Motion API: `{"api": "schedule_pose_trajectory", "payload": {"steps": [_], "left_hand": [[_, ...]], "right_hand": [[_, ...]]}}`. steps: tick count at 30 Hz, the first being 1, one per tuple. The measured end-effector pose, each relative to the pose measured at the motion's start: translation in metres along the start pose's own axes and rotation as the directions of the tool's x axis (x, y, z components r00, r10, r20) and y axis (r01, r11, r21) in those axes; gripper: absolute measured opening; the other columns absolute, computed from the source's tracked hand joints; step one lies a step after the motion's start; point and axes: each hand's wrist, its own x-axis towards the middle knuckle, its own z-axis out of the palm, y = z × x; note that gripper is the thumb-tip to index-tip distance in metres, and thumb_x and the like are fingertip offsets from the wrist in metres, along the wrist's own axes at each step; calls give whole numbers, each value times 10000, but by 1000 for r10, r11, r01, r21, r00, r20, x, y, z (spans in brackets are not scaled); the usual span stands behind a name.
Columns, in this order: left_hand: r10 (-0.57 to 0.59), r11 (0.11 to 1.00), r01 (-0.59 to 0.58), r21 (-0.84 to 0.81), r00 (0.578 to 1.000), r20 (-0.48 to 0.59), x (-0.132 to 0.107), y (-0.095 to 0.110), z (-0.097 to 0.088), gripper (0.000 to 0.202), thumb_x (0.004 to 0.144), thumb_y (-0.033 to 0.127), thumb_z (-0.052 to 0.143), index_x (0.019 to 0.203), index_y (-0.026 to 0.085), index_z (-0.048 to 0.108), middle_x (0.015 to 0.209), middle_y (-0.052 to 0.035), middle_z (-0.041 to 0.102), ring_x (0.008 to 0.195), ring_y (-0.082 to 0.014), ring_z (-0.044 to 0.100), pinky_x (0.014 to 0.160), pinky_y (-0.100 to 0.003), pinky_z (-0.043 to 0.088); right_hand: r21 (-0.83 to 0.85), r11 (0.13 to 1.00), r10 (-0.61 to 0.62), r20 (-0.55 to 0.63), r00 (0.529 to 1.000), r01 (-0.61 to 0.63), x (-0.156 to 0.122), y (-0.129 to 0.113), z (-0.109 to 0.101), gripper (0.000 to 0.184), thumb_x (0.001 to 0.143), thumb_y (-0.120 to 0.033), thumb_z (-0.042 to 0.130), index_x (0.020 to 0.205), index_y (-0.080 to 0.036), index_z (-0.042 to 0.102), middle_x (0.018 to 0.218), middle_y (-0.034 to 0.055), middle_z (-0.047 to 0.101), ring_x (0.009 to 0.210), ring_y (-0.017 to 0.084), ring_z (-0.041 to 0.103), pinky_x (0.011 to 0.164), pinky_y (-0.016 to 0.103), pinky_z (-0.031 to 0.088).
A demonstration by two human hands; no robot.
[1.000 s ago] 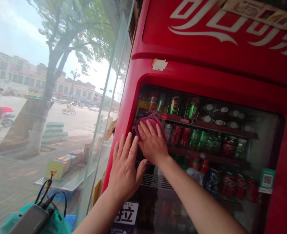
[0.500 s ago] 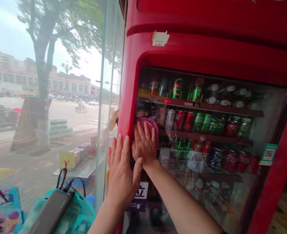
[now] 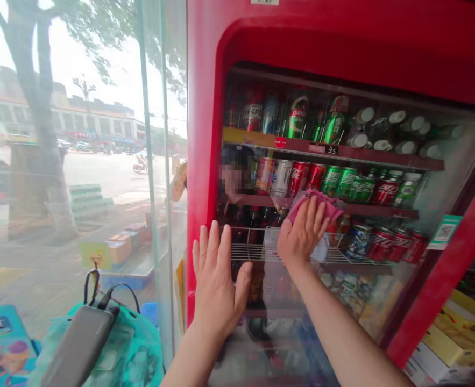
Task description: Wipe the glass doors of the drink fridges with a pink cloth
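Note:
My right hand (image 3: 302,235) presses a pink cloth (image 3: 334,208) against the glass of a red drinks fridge, level with the middle shelves. Its fingers lie stretched over the cloth, which sticks out above and to the right of them. Flat and empty, my left hand (image 3: 215,285) rests at the left side of the door, fingers pointing up, over the edge between the red frame (image 3: 202,134) and the glass. Behind the glass stand rows of cans and bottles, among them a green can (image 3: 297,117). A reflection of a person shows faintly in the glass.
At lower left, a grey power bank (image 3: 78,344) with a cable lies on a teal plastic bag (image 3: 140,349). A glass pane (image 3: 156,161) borders the street side. Yellow boxes (image 3: 463,328) sit at lower right. A QR-code sticker (image 3: 445,233) is on the door's right side.
My right hand has slid the pink cloth rightwards across the glass, away from the left frame edge. My left hand stays near the left edge. The view has shifted down and closer.

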Motion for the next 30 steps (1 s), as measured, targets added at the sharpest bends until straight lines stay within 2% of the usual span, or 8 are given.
{"api": "schedule_pose_trajectory", "payload": {"steps": [2,4,6,8,11,16,22,30], "left_hand": [[-7,1000,7,1,1000,2,0,-1,-1,856,1111,382,541,1824,322,72,1897,-121,194,1776,-367,118,1405,-707,227],[-7,1000,7,3,1000,1,2,-2,-2,850,1111,389,540,1825,308,84,1901,-118,176,1780,-360,90,1414,-695,195],[-2,1000,2,1,1000,-22,4,-2,-1,843,1110,392,545,1824,289,111,1902,-116,173,1782,-355,80,1426,-668,154],[0,1000,0,-5,998,-64,5,-1,3,829,1108,391,554,1821,280,147,1899,-113,194,1781,-346,91,1434,-630,123],[-7,1000,6,-10,996,-85,6,3,15,824,1104,394,566,1818,278,171,1898,-117,197,1780,-337,106,1438,-591,102],[-20,1000,19,-7,998,-53,6,26,46,831,1102,417,577,1817,266,180,1893,-146,201,1779,-348,103,1429,-606,93],[-17,999,18,-35,1000,5,7,71,87,818,1117,414,545,1820,259,159,1895,-155,185,1779,-358,96,1422,-622,106],[32,996,-30,-83,999,25,17,140,142,803,1126,421,526,1820,255,158,1893,-150,196,1781,-346,96,1426,-609,105]], "right_hand": [[24,1000,8,14,1000,-9,-2,-34,3,794,1083,-343,487,1802,-109,245,1849,205,311,1751,430,188,1374,759,197],[84,989,-127,70,989,121,-5,-69,7,762,1090,-338,484,1796,-131,286,1848,172,326,1756,413,181,1397,735,153],[169,946,-298,115,948,277,-7,-97,11,719,1103,-342,481,1786,-174,334,1847,115,345,1760,378,187,1425,694,93],[229,901,-400,109,910,368,-7,-112,15,689,1117,-363,485,1777,-206,362,1848,74,346,1760,348,202,1443,659,53],[237,861,-477,68,876,450,-3,-109,16,661,1148,-419,458,1770,-212,368,1858,39,311,1765,302,196,1462,605,32],[238,797,-588,95,803,555,13,-58,9,652,1175,-437,399,1793,-255,298,1869,-32,259,1774,223,147,1478,530,81],[240,836,-533,143,834,493,28,40,0,710,1137,-446,480,1800,-279,290,1856,-2,318,1766,292,193,1464,609,91],[45,896,-443,124,888,441,46,174,-20,688,1104,-460,511,1757,-269,406,1825,28,416,1756,300,230,1455,585,52]]}}
